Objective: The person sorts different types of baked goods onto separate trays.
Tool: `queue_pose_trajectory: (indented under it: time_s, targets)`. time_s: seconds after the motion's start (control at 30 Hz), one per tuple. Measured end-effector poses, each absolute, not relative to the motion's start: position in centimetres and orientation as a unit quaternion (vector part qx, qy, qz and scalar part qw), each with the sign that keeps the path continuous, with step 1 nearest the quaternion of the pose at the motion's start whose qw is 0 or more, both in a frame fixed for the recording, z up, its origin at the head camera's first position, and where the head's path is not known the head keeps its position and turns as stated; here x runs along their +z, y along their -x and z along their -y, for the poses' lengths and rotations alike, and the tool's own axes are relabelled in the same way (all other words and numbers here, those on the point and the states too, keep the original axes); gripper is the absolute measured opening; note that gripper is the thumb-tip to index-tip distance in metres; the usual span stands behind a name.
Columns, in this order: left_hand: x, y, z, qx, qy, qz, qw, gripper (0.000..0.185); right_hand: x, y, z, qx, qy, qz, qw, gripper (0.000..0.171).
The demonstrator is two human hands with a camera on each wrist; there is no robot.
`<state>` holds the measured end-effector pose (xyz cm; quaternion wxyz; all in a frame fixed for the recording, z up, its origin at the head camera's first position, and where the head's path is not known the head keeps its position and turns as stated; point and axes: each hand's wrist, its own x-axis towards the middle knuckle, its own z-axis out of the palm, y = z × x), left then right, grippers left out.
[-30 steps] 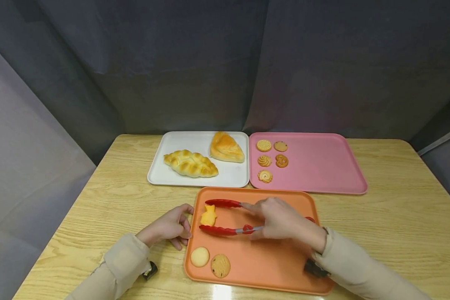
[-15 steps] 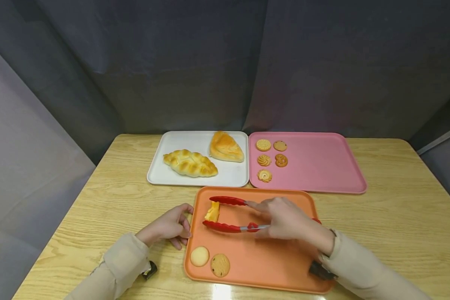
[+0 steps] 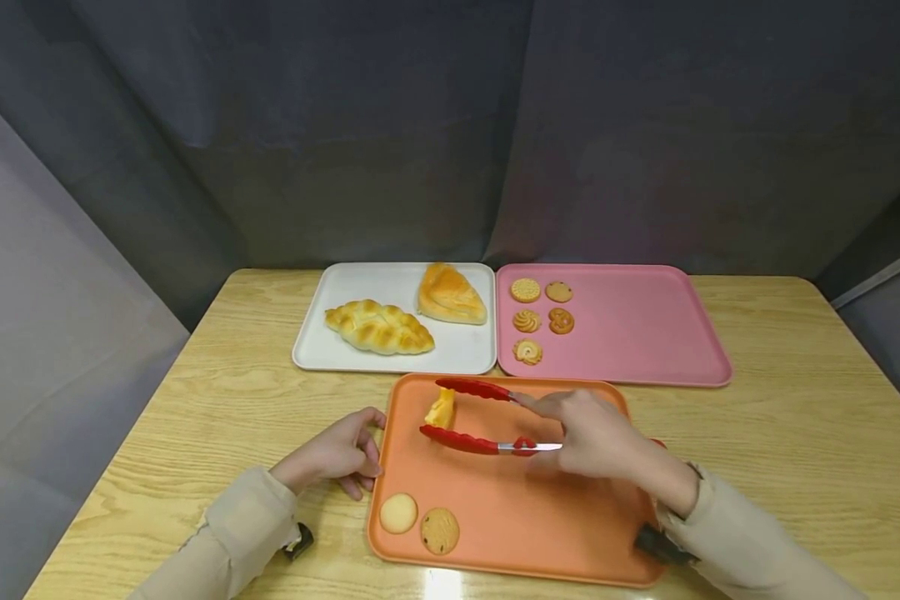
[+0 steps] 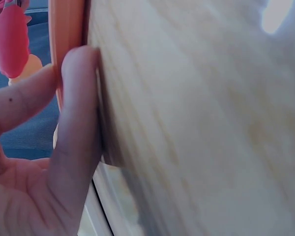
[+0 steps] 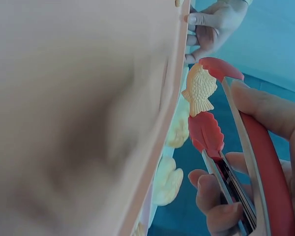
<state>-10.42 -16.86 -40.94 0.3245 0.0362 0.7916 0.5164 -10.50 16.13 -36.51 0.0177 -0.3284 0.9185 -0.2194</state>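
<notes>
The right hand [image 3: 596,433] has its fingers [image 5: 265,105] curled round the handles of red tongs [image 3: 487,417], thumb and forefinger squeezing the two arms together. The tongs' tips pinch a small yellow fish-shaped cookie [image 3: 441,408], held on edge above the far left part of the orange tray [image 3: 540,533]. From the head view the cookie shows only as a thin wedge; its fish form is plain only in the right wrist view, where most of the frame is a blurred tray underside. The tongs' hinge end is hidden behind the right hand.

The left hand [image 3: 337,454] rests on the tabletop [image 3: 225,400], fingers loosely curled with their tips against the tray's left rim; in the left wrist view, blurred wood grain fills most of the frame.

On the tray's near left corner lie a plain round cookie [image 3: 398,512] and a chocolate chip cookie [image 3: 440,531]. Beyond it, a white tray [image 3: 330,350] carries a braided loaf [image 3: 378,327] and a wedge-shaped pastry [image 3: 450,296]; a pink tray [image 3: 645,333] carries five small cookies [image 3: 540,319].

Compared with a second ago, the fish cookie has left the tray's surface, turned on edge, and moved with the tongs toward the far rim. The left hand has not shifted.
</notes>
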Motion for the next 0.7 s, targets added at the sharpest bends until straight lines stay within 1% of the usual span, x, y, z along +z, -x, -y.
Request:
queue_pose_trajectory:
  time_s: [0.23, 0.5, 0.7]
  targets:
    - [-40.9, 10.4, 16.8, 0.515, -0.036, -0.793, 0.323, 0.052, -36.3, 10.5, -17.7, -0.236, 0.315, -0.919, 0.001, 0.067]
    - [-40.8, 10.4, 16.9, 0.514, -0.041, -0.793, 0.325, 0.054, -36.0, 10.2, -19.6, -0.254, 0.284, -0.925, -0.001, 0.066]
    - [-40.7, 10.3, 16.8, 0.513, -0.039, -0.793, 0.325, 0.053, -35.8, 9.9, -21.1, -0.27, 0.272, -0.923, -0.021, 0.066]
